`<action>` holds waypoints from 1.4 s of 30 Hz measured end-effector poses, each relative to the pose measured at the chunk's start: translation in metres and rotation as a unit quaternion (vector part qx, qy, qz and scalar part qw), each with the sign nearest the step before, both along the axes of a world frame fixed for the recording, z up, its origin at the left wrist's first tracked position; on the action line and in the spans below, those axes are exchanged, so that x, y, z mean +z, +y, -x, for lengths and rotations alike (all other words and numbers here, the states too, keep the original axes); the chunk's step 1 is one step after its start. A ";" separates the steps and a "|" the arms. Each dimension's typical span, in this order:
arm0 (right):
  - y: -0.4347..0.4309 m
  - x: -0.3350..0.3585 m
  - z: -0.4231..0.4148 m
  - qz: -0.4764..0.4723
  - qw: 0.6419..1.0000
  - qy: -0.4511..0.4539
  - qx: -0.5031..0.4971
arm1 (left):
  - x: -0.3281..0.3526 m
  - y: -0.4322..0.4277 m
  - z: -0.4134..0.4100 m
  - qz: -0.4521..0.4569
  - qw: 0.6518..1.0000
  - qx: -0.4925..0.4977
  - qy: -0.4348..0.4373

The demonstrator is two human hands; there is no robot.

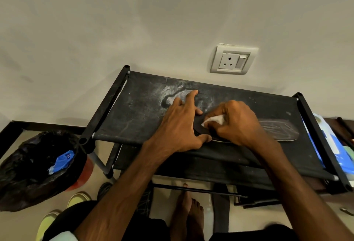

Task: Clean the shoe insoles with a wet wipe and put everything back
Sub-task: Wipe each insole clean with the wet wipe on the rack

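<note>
- Black fabric, dusty and streaked with grey, forms the top shelf of the shoe rack (134, 110), and all the action is seen on it.
- A dark insole (198, 126) is laid flat near the shelf's front edge, pinned between both hands.
- The left hand (178, 126) is spread wide, fingers straight, and pressed down on the insole's left end.
- A crumpled white wet wipe (213, 120) is gripped in the curled fingers of the right hand (237, 124) and held against the insole.
- A scuffed dark sole shape (277, 130) is seen just right of the right hand; whether it is the same insole or a second one cannot be told.
- Left of the rack, on the floor, a bin lined with a black bag (28, 173) is seen, with a crumpled blue wrapper (61, 161) lying inside it.
- A blue and white pack (333, 148) is wedged beside the rack's right rail; its contents cannot be made out.
- Yellow shoes (76, 199) are parked on the floor below the bin.
</note>
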State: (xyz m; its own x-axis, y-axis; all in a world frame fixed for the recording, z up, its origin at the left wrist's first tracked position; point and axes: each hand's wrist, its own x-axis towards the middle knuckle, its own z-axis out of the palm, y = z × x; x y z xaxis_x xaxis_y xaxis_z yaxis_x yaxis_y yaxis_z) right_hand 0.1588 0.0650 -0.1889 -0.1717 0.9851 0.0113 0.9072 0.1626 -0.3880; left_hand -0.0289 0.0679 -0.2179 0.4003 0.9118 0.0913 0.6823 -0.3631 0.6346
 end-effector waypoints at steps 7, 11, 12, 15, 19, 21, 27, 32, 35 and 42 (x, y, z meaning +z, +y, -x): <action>0.011 -0.001 0.009 -0.035 0.999 -0.022 -0.028 | -0.001 -0.001 0.000 -0.003 1.000 0.002 0.008; -0.007 0.007 -0.007 0.055 0.997 0.018 0.041 | 0.000 -0.002 0.000 -0.015 1.000 -0.002 0.015; -0.010 0.010 -0.010 0.077 0.996 0.020 0.049 | 0.001 -0.002 0.000 -0.019 1.000 -0.002 0.016; -0.014 0.011 -0.014 0.082 0.996 0.012 0.036 | 0.001 -0.002 0.000 -0.028 0.999 0.000 0.019; 0.000 0.002 -0.003 -0.011 1.000 0.001 -0.026 | 0.002 -0.003 0.000 -0.028 0.999 -0.001 0.020; 0.011 0.000 0.001 -0.039 0.998 0.004 -0.055 | 0.002 -0.003 0.000 -0.031 0.999 0.001 0.021; 0.005 0.000 -0.004 0.010 1.000 -0.008 -0.019 | 0.002 -0.003 -0.001 -0.023 0.999 0.004 0.022; -0.015 0.012 -0.017 0.097 0.995 -0.022 0.014 | 0.002 -0.003 -0.002 -0.041 0.999 0.005 0.032; -0.012 0.009 -0.011 0.048 0.998 -0.017 -0.025 | 0.002 -0.002 -0.002 -0.035 0.999 0.003 0.030; 0.014 -0.001 0.005 -0.044 0.993 -0.016 -0.110 | 0.001 -0.003 -0.002 -0.042 0.999 0.004 0.023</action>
State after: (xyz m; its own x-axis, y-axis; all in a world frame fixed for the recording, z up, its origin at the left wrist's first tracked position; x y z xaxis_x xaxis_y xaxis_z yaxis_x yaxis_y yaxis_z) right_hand 0.1535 0.0786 -0.1898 0.0451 0.9943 0.0961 0.9364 -0.0085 -0.3508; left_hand -0.0272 0.0649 -0.2172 0.3995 0.9044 0.1500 0.7129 -0.4093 0.5694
